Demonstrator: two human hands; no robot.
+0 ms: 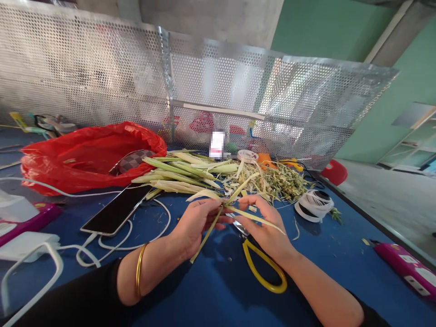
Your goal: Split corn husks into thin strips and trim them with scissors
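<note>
My left hand (200,220) pinches a small bundle of pale green leaf strips (226,204) where they cross in a knot. The strip ends fan out upward, to the right and down to the left. My right hand (264,222) is just right of the knot, its thumb and fingers apart, with one strip lying across it. Beneath the hands lie scissors with a yellow handle (282,286); their metal part is mostly hidden. Beyond the hands is a pile of long pale leaves (184,172), with a heap of shredded plant bits (284,181) beside it.
On the left are a red plastic bag (68,154), a phone (116,211) on a white cable, and a purple power strip (30,218). A white ribbon roll (313,206) and another purple power strip (405,263) lie right. Perforated metal panels (218,77) border the blue table's back.
</note>
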